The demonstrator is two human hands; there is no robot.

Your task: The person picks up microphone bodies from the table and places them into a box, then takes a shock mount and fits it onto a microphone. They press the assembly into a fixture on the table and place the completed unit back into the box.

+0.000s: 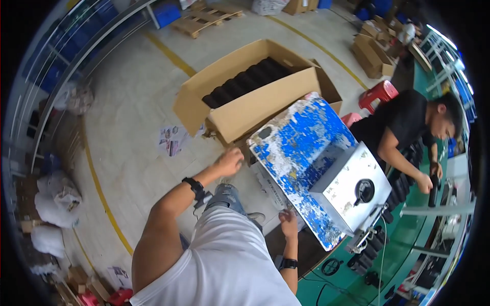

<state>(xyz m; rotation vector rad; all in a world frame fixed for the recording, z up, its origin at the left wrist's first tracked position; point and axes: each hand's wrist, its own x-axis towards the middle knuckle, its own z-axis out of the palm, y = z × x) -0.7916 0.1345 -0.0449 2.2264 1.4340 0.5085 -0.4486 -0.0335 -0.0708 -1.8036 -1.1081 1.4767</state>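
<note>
Your left hand [229, 162], fingers curled and empty, nears the cardboard box [255, 109]; your right hand [287, 223] grips the blue board's [301, 148] edge. Reach steadily.

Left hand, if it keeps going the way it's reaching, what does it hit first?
Probably the near wall of the open cardboard box: the left hand points up toward it. Depth is unclear through the fisheye.
</note>
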